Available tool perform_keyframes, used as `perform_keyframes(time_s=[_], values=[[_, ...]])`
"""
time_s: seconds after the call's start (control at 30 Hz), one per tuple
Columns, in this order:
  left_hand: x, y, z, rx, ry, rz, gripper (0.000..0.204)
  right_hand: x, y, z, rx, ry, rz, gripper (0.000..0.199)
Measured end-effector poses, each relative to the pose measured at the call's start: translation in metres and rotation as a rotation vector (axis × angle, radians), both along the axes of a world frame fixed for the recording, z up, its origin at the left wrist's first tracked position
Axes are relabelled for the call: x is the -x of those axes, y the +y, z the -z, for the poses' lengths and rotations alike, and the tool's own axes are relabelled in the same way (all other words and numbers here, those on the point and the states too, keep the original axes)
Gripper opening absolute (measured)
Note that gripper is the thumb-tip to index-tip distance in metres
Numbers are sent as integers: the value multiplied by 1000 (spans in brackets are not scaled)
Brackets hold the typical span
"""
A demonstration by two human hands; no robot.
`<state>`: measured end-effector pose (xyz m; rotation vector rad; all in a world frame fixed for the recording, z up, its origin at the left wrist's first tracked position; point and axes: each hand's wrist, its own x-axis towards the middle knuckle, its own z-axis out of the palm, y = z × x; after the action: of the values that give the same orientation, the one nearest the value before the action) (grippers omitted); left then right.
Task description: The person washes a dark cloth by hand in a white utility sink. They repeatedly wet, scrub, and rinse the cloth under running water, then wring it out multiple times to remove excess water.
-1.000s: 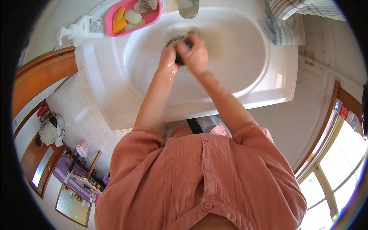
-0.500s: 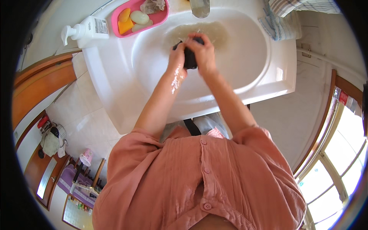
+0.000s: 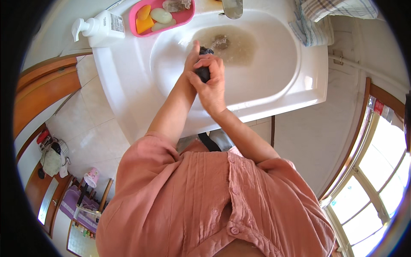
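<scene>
two hands on a dark wet thing over the basin

the right hand (image 3: 212, 85) is curled tight around a small dark object (image 3: 203, 72), its fingers folded over the top so that only the ends of the object show – a dark tip pokes out at the hand's 12 o'clock. what the object is cannot be told; it looks like wet dark cloth or a small brush. the left hand (image 3: 192, 58) lies flat against the object's 9 o'clock side, fingers straight and close together, pressed to it rather than wrapped around it. both hands meet above the white sink (image 3: 128, 85), just inside the bowl's near slope.

at 1 o'clock from the hands, the bottom of the bowl holds murky brownish water (image 3: 239, 43) around the drain (image 3: 220, 42). the metal tap (image 3: 232, 7) hangs at 12 o'clock over that pool.

at 11 o'clock, on the sink's back ledge, a pink soap tray (image 3: 185, 18) carries an orange bar and pale bars. at 10 o'clock from the hands stands a white pump bottle (image 3: 96, 29), well apart from them. at 2 o'clock a checked cloth (image 3: 314, 23) is draped over the sink's far corner.

the person wears a salmon-pink buttoned shirt (image 3: 201, 201), filling the lower picture – at 6 o'clock from the hands.
</scene>
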<state>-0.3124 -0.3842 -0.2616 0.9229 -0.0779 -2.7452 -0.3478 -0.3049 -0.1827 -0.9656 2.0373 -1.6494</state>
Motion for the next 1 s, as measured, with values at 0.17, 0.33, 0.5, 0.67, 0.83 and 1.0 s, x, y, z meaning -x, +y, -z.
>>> perform_keyframes(time_s=[0.17,0.33,0.5,0.67,0.83,1.0], values=[[20,22,-51,202,-541,-45,26,65,-26,10,-144,-726,244,15],[-15,0,19,16,139,-16,36,-12,-6,-11,-12,-13,-8,21],[6,17,-53,223,-373,68,29,55,-21,-1,-215,-647,265,28],[3,14,-89,175,34,119,54,61,18,-26,72,793,-470,32],[18,20,-98,138,-148,-24,37,75,-3,-30,117,763,-431,25],[26,18,-97,134,-166,-118,27,57,-16,-29,27,454,-255,10]])
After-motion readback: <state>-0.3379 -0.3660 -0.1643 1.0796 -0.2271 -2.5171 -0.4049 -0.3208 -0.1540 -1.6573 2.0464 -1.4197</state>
